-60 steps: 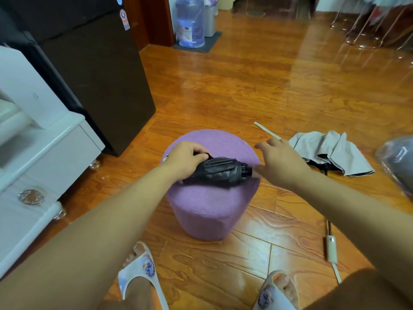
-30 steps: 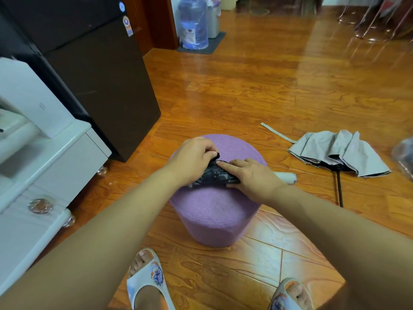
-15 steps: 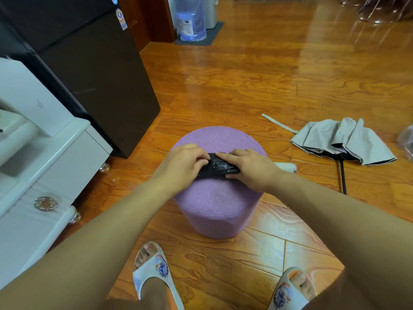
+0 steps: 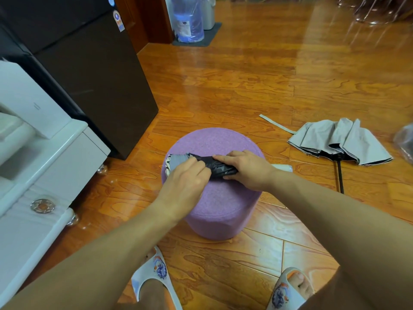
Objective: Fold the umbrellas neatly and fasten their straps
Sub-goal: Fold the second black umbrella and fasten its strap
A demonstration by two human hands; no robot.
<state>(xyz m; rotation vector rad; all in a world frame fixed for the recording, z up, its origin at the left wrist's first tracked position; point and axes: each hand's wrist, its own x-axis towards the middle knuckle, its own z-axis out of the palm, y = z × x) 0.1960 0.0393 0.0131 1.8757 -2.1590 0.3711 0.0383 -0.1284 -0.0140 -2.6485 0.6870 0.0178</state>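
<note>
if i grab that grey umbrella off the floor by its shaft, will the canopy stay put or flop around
Probably flop: the grey umbrella lies with its canopy splayed in loose folds, and its strap trails unfastened across the wooden floor. The thin dark shaft looks stiff, so it should lift as a rigid handle. It seems light for its size, being mostly thin fabric.

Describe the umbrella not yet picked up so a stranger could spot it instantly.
Start at the round purple felt stool on the orange wooden floor. Right of it lies a loose grey fabric umbrella, canopy splayed, strap trailing. The other, a rolled black umbrella, sits on the stool.
</note>
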